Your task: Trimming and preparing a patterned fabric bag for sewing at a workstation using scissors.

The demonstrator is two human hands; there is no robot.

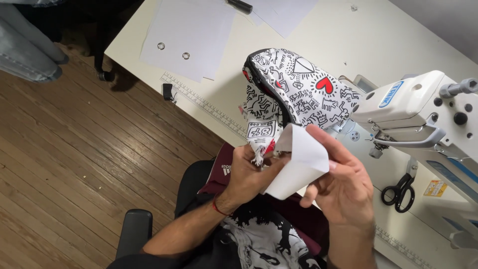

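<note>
Both hands work close under the camera: the left hand point(249, 174) pinches the frayed edge of a black-and-white printed fabric piece point(294, 89) with red hearts, and the right hand point(343, 189) grips a folded white paper point(301, 162) against it. At 9 o'clock lies a brown wooden floor point(74, 149). At 12 o'clock a cream table point(378, 40) carries white sheets point(189, 35). At 3 o'clock stands a white sewing machine point(413, 104) with a blue oval label point(390, 94), black scissors point(398, 192) and a yellow sticker point(435, 188) below.

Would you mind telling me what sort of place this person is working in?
Probably a sewing workshop: a white industrial sewing machine stands on a table with a ruler strip along its edge, black scissors lie beside it, and both hands hold printed fabric.
</note>
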